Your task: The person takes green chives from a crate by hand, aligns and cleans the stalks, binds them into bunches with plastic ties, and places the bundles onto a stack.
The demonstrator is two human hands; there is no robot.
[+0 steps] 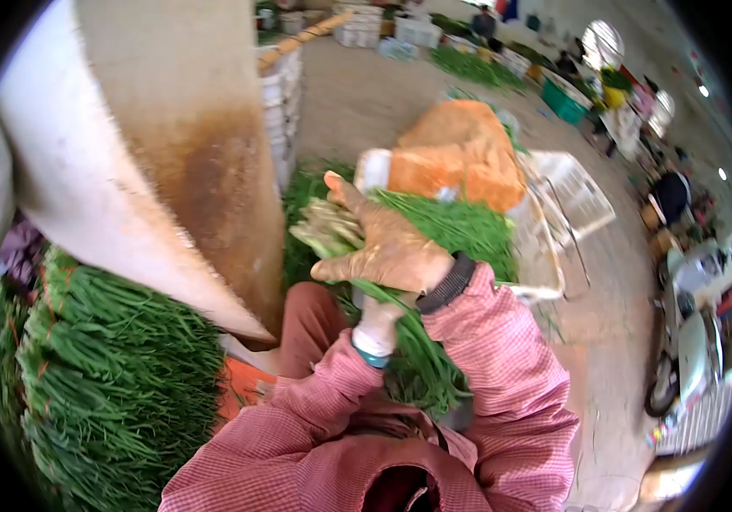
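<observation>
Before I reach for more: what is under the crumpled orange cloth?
Past its near edge, long thin green stalks show inside a white plastic crate. What lies directly beneath the orange cloth is covered and cannot be seen.

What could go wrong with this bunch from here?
The bunch may shed stalks: the right hand is spread wide near its pale ends. Long leaves trail beside the left hand, so they might snag or bend. Strays could mix with the greens heaped nearby.

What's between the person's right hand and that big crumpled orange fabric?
In the head view, long, thin green leaves lie between the right hand and the orange fabric.
</observation>
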